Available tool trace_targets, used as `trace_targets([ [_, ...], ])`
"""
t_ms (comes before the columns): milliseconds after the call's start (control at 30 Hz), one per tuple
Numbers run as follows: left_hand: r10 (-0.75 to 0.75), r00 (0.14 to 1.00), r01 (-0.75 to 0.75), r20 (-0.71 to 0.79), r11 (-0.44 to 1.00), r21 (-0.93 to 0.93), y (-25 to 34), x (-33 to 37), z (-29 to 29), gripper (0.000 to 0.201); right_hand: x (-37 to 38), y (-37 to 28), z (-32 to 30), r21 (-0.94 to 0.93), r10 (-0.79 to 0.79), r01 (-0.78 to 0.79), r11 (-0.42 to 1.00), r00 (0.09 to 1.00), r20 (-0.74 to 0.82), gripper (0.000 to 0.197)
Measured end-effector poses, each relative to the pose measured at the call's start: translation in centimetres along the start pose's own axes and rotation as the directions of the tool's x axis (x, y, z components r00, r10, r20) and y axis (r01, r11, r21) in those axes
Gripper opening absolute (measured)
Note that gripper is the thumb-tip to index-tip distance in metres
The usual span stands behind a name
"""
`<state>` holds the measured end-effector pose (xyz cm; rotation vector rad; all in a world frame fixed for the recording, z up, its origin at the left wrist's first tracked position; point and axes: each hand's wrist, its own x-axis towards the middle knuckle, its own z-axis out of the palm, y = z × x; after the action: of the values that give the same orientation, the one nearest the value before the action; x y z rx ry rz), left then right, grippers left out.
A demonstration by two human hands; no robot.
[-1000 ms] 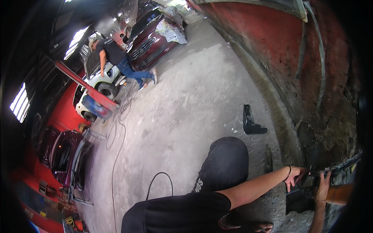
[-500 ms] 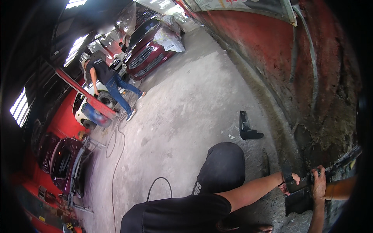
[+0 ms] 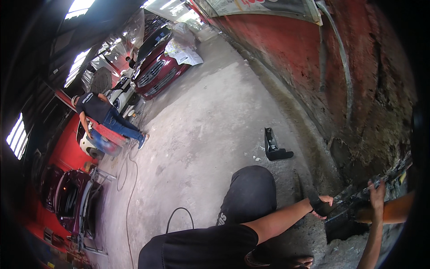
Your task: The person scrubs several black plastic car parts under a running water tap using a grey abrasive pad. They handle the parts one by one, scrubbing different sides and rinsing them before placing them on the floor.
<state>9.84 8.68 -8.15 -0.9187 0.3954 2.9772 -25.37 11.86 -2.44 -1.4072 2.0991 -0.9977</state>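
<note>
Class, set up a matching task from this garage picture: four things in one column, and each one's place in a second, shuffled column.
Things:
1. dark red car
2. black bracket
3. long dark part
4. black cable

Places:
A. gripped by both hands
B. lying alone on the concrete, near the wall
C. looping on the floor beside the knee
D. parked far back, bonnet raised

Pairs: 1-D, 2-B, 3-A, 4-C

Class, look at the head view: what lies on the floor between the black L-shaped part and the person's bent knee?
In the head view, only bare grey concrete with small pale scraps lies between the black L-shaped part and the knee.
</note>
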Motion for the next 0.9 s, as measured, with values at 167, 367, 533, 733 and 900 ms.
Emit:
trace_targets([
  [167, 0.314, 0.933, -0.343, 0.175, 0.924, 0.168, -3.1, 2.5, -1.6, 0.025, -4.0, -11.7, -1.3, 0.439, 0.334, -0.444, 0.781, 0.891, 0.307, 0.084],
  [367, 0.406, 0.078, -0.802, 0.911, -0.518, 0.299, -0.4, 5.4, -0.4, 0.038, -7.1, -9.6, 3.6, -0.106, -0.071, 0.092, 0.990, 0.980, 0.186, 0.063],
  [533, 0.515, 0.565, -0.806, 0.645, 0.513, 0.296, -1.9, 6.9, 3.5, 0.032, -9.9, -10.0, 3.0, -0.228, -0.231, 0.253, 0.940, 0.966, 0.118, 0.050],
  [733, 0.627, 0.153, -0.890, 0.763, -0.248, 0.382, -0.7, 8.2, 5.3, 0.028, -7.8, -11.8, 1.4, -0.515, -0.215, 0.248, 0.820, 0.969, 0.125, 0.054],
  [900, 0.454, 0.838, -0.532, 0.303, 0.804, 0.265, -3.0, 9.3, 5.5, 0.038, -6.5, -15.1, -0.2, -0.565, -0.114, 0.165, 0.809, 0.986, 0.124, 0.064],
])
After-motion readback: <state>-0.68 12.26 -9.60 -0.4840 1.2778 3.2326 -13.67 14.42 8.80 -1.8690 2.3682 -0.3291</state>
